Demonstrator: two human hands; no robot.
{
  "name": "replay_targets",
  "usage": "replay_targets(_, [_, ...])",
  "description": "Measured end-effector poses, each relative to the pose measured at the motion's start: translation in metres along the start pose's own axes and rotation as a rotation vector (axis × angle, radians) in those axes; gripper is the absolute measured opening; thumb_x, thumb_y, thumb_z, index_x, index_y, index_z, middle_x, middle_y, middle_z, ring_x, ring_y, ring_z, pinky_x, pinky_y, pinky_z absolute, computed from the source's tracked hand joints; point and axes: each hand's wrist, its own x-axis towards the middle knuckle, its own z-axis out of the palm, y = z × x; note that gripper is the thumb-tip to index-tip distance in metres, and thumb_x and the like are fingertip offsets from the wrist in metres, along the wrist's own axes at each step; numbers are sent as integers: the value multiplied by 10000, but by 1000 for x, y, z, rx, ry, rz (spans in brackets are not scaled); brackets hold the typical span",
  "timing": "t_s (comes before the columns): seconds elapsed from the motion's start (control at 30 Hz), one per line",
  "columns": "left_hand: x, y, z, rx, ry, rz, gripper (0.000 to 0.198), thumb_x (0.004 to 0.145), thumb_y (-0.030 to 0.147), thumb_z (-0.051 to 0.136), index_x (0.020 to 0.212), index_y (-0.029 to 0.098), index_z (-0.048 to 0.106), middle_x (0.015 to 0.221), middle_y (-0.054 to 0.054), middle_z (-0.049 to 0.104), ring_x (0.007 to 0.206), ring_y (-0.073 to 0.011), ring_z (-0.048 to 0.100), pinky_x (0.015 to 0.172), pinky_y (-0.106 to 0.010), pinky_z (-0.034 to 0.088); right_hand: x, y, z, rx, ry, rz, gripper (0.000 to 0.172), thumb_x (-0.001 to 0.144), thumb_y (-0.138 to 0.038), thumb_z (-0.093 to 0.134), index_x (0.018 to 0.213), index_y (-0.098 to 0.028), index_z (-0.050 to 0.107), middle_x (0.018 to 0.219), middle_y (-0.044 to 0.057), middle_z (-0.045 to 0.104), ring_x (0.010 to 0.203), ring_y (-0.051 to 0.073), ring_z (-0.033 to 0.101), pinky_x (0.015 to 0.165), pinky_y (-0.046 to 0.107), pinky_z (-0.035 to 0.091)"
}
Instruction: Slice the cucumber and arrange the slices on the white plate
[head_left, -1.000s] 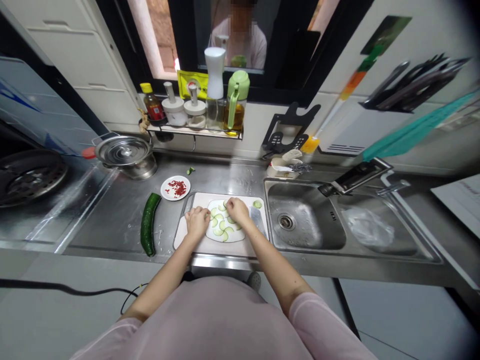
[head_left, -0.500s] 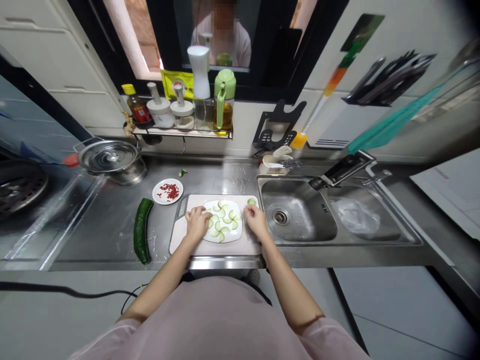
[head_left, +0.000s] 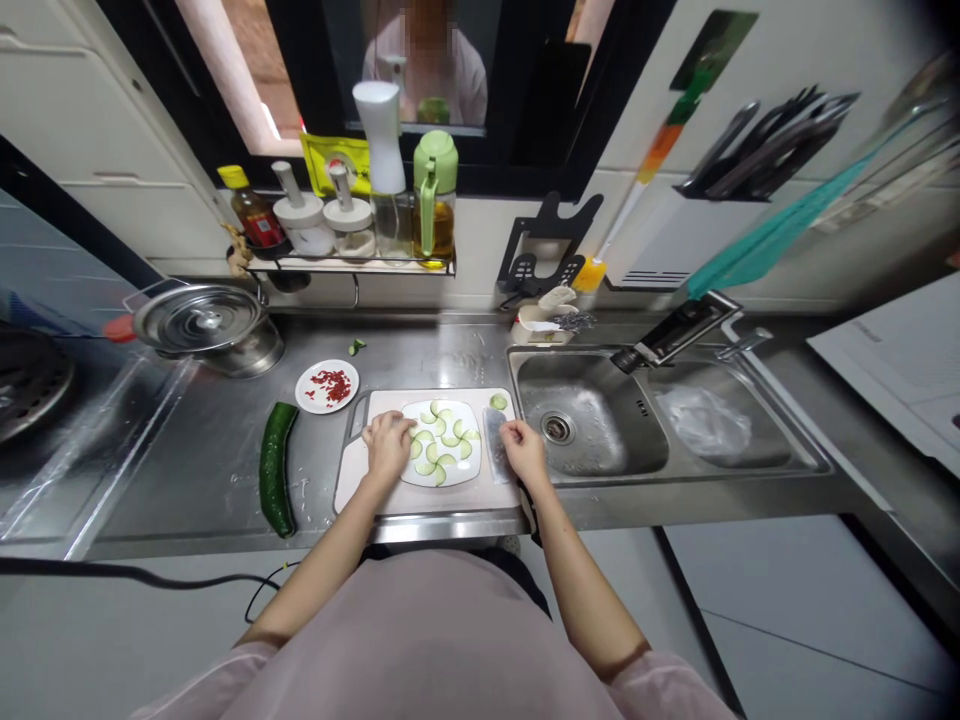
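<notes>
Pale green cucumber slices (head_left: 441,461) lie in curved groups on a white plate (head_left: 470,470), which rests on a cutting board (head_left: 427,499). My left hand (head_left: 388,447) is at the plate's left rim, fingers bent and drawn together; whatever is between them is hidden. Over the board's right side, my right hand (head_left: 524,450) is closed, fingertips pressed together, and what they hold is too small to make out. Beneath and beside it lies a knife with a broad blade (head_left: 495,450), its dark handle toward me. A cut cucumber piece (head_left: 498,401) sits just beyond the blade.
Left of the board are a whole cucumber (head_left: 277,470) and a small plate (head_left: 309,399) of chopped red bits. A lidded steel pot (head_left: 244,347) stands farther back. The sink (head_left: 600,440) adjoins the board's right. Condiments line a wall shelf (head_left: 352,265).
My right hand has moved back toward me and slightly right, uncovering the knife blade. My left hand has drawn slightly away from the slices to the plate's rim. The view has shifted slightly.
</notes>
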Motion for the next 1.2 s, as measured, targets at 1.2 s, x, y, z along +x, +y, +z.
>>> replay_targets(1.2, [89, -122, -62, -47, 246, -604, 260, 842, 255, 533, 1048, 279, 691, 1089, -84, 689, 1064, -314, 546, 913, -465, 317, -3, 11, 11, 175, 9, 16, 457, 712, -522, 576, 916, -126, 679, 534, -49, 456, 512, 129, 427, 515, 249, 369])
